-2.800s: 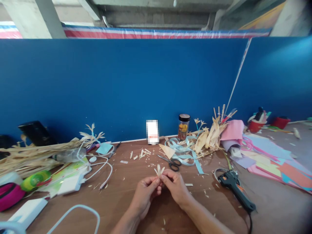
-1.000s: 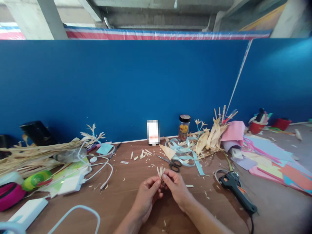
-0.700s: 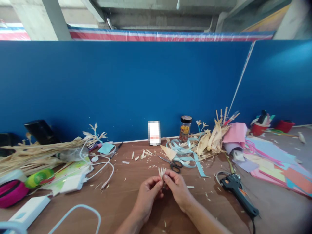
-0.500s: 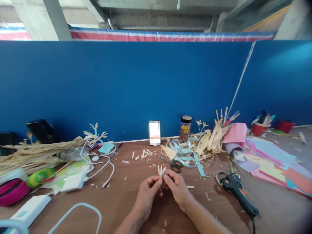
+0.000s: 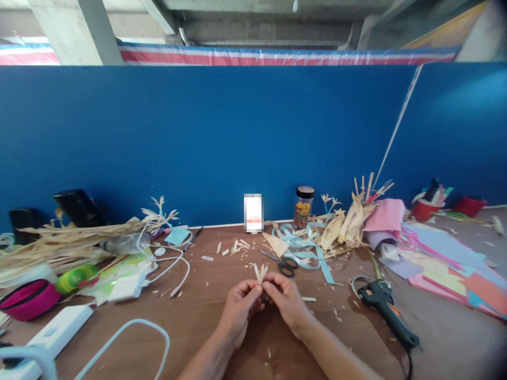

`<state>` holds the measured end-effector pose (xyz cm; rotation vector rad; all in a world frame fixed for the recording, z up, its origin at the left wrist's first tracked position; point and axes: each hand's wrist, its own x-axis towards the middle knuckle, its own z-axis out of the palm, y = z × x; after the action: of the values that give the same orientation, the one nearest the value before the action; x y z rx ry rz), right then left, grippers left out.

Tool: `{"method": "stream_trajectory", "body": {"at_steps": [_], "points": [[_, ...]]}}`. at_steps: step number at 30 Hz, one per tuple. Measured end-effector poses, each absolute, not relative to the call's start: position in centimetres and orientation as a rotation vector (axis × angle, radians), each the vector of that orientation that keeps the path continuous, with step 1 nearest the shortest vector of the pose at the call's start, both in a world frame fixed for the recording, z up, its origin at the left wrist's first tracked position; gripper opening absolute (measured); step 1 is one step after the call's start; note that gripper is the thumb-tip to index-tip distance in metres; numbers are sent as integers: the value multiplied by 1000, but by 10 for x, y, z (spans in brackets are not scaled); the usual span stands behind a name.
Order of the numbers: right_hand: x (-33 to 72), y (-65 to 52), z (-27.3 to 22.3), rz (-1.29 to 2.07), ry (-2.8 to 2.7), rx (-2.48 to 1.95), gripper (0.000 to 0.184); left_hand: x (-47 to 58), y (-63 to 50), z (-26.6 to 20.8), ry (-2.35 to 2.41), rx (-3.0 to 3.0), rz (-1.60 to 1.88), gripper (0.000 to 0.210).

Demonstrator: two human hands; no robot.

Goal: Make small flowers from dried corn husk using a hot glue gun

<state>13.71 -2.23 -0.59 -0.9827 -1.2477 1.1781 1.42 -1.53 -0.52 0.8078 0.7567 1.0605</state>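
Small pale pointed petals of a dried corn husk flower [image 5: 260, 273] stick up between my two hands, low in the middle of the view. My left hand [image 5: 242, 309] is closed, its thumb and forefinger pinching the flower's base. Against the other side of the base, my right hand [image 5: 285, 302] is closed too, thumb and fingertips drawn together. My fingers hide the lower end of the flower. Just beyond lie black-handled scissors [image 5: 285, 265], open-bladed, and a triangular piece of husk [image 5: 276, 245]. Husk scraps [image 5: 240, 246] are strewn farther back.
Right of my hands lies a black glue gun [image 5: 390, 311]. Light-blue ribbon [image 5: 301, 248], a black-lidded jar [image 5: 303, 207] and a husk bundle [image 5: 348, 224] stand behind. Coloured paper [image 5: 447, 264] spreads right; cables [image 5: 166, 322] and a power strip [image 5: 59, 338] lie left. A blue partition [image 5: 253, 132] closes the back.
The petals have shifted slightly left and lean apart more, with the pinch at their base kept. The whole view has turned a little to the left.
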Motion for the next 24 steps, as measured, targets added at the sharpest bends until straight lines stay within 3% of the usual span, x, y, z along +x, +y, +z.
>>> {"method": "stream_trajectory", "body": {"at_steps": [24], "points": [[137,-19,-10,1146,-1204,-1028,19,16,-11,-7,834,819,1120,19]]}}
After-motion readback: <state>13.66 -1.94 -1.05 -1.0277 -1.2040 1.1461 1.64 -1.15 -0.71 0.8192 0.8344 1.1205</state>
